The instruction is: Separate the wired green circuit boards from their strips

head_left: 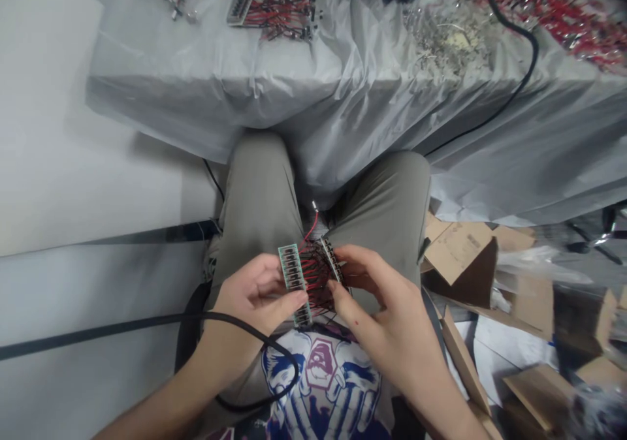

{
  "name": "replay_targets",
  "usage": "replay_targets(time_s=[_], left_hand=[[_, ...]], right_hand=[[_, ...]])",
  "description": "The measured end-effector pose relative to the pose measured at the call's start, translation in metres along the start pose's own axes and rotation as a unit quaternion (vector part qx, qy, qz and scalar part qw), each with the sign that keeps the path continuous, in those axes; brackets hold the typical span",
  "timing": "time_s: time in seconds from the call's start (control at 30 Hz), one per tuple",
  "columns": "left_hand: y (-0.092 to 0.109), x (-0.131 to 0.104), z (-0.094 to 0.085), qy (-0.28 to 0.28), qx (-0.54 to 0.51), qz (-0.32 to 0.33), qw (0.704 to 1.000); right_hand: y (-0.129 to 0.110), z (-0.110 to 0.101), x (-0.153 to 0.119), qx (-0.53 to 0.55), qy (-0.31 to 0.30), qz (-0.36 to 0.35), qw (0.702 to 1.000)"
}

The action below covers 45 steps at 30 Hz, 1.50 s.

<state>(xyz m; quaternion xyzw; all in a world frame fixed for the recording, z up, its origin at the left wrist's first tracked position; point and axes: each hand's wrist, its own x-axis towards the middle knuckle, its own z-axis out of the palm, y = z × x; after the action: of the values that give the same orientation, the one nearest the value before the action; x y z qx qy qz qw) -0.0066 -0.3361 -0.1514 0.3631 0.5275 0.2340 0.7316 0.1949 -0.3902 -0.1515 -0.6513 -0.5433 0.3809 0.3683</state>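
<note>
Above my lap, my left hand [262,293] grips a narrow green circuit board [292,267] between thumb and fingers. Rows of small dark parts line its face. Red and black wires [313,270] run from it towards a second strip, a pale board with dark parts [332,260]. My right hand [377,296] is closed around that second strip, thumb at its near side. One red wire with a pale tip [315,208] sticks out beyond the boards towards the table. Where the wires join the strips is too small to make out.
A table under a grey plastic sheet [294,68] stands ahead. On it lie a wired board bundle [279,9], loose red wires [588,22] and small metal parts [448,42]. A black cable [147,326] crosses my left forearm. Opened cardboard boxes [465,251] lie at right.
</note>
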Motion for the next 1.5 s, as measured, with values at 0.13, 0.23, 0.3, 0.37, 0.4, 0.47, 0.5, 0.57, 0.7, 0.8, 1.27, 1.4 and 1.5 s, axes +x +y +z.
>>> replay_targets(time_s=[0.13,0.23,0.3,0.37,0.4,0.47,0.5,0.57,0.7,0.8,1.27,1.4,1.5], left_hand=[[0.002,0.002,0.005,-0.002,0.021,0.009,1.0],[0.004,0.002,0.009,-0.008,0.034,0.017,0.999],[0.004,0.001,0.011,-0.011,0.041,0.022,0.999],[0.005,0.001,0.012,-0.017,0.042,0.025,0.999],[0.004,0.0,0.011,-0.018,0.042,0.025,0.999],[0.003,0.0,0.01,-0.016,0.04,0.024,0.999],[0.003,0.001,0.009,-0.012,0.04,0.024,0.999],[0.003,0.001,0.008,-0.001,0.038,0.025,0.999],[0.005,0.002,0.009,0.012,0.026,0.024,0.999],[0.005,0.002,0.01,0.009,0.019,0.02,1.0],[0.013,-0.008,0.008,0.014,0.12,0.108,0.987],[0.017,-0.01,0.011,0.033,0.118,0.129,0.984],[0.02,-0.012,0.012,0.053,0.119,0.13,0.983]], right_hand=[[-0.002,0.001,-0.001,-0.013,0.051,-0.011,0.999],[-0.004,0.001,-0.001,-0.052,0.058,-0.038,0.996],[-0.005,0.0,-0.001,-0.078,0.067,-0.053,0.993],[-0.004,-0.001,0.0,-0.093,0.076,-0.054,0.991],[-0.003,-0.002,0.001,-0.092,0.077,-0.048,0.992],[-0.001,-0.004,0.002,-0.073,0.072,-0.028,0.994],[0.0,-0.005,0.002,-0.059,0.071,-0.019,0.995],[-0.001,-0.007,0.001,-0.034,0.081,-0.007,0.996],[-0.006,-0.009,-0.003,0.006,0.11,-0.005,0.994],[-0.008,-0.008,-0.004,0.041,0.119,-0.006,0.992],[-0.009,-0.009,0.004,0.097,0.09,-0.07,0.989],[-0.012,-0.012,0.005,0.107,0.105,-0.088,0.985],[-0.011,-0.015,0.005,0.125,0.099,-0.075,0.984]])
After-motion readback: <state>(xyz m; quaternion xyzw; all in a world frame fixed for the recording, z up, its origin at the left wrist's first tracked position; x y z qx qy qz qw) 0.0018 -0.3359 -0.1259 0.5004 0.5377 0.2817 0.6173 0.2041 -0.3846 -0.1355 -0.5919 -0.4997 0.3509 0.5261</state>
